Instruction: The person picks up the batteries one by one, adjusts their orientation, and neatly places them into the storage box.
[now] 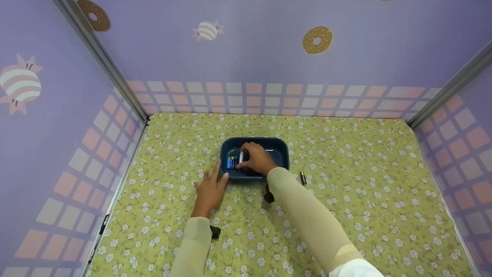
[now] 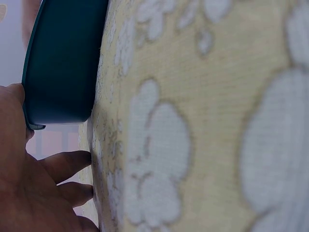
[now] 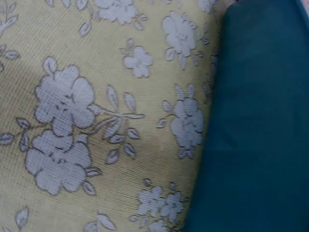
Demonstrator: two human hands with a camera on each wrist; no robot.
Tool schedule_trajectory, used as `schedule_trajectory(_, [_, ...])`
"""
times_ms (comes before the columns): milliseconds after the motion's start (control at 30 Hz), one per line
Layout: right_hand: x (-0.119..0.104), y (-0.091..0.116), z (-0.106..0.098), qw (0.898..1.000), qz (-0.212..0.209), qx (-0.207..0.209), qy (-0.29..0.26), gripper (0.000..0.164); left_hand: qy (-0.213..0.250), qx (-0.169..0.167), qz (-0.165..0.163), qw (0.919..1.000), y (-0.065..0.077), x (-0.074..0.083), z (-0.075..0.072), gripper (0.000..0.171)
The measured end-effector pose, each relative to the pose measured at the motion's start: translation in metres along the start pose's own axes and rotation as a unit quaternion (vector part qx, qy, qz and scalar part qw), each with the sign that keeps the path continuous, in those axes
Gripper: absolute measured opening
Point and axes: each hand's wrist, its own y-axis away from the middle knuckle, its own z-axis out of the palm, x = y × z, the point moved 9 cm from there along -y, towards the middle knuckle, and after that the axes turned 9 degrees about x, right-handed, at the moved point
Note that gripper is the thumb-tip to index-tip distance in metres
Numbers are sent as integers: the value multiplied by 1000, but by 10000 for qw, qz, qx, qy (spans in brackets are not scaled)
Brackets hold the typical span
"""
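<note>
A dark teal plastic basin [image 1: 282,154] stands on the flowered cloth. My right hand [image 1: 258,158] reaches down into it, thumb and fingers pinching a small white object [image 1: 241,157] whose kind I cannot make out. Just left of that, a small blue printed pack [image 1: 232,162] lies on the basin's bottom. At the near left corner, my left hand [image 1: 210,190] has its fingers spread, the thumb touching the rim and other fingertips on the cloth. The right wrist view shows only the outer wall of the basin [image 3: 260,125] and cloth; the right hand is out of it.
A black and gold battery [image 1: 303,178] lies on the cloth to the right of the basin, near the right forearm. Purple patterned panels [image 1: 261,57] enclose the back and both sides of the flowered cloth [image 1: 369,184].
</note>
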Motion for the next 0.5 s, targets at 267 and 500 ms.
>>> schedule_trajectory(267, [5,1,11,9999,76,-153,-20,58,0,-19,-20,10000,0,-1,1,69])
schedule_trajectory(500, [6,0,16,9993,104,-315,165,58,33,-78,-101,9999,0,-1,2,69])
